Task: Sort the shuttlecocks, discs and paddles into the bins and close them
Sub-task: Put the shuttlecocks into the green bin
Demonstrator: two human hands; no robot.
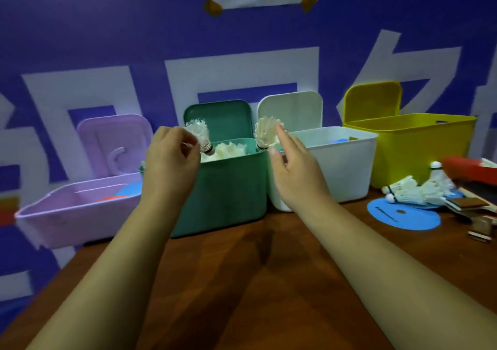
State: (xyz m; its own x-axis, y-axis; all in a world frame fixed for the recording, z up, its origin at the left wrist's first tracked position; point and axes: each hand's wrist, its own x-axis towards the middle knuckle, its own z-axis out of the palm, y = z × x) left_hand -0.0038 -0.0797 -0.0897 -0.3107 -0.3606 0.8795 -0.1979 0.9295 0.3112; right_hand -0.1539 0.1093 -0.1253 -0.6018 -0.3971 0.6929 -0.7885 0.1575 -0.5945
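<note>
Left grip [172, 161] is pinching a shuttlecock [200, 134], green bin [231, 188] right below it. Right grip [293, 172] touches another shuttlecock [266, 134], can't tell if it's pinched.

We count four bins: one lilac bin [67, 215], one green bin [231, 188], one white bin [341, 169] and one yellow bin [419, 148]. We can count five single shuttlecocks: one at the left hand [169, 167], one at the right hand [295, 172], and three lying together [416, 191] on the table [242, 282]. The heap in the green bin [226, 149] is too bunched to count. We see four discs: one blue disc on the table [403, 216], one blue in the white bin [341, 140], and one blue [131, 188] and one orange [111, 197] in the lilac bin. The paddles [468, 171] overlap, so we cannot tell their number.
</note>
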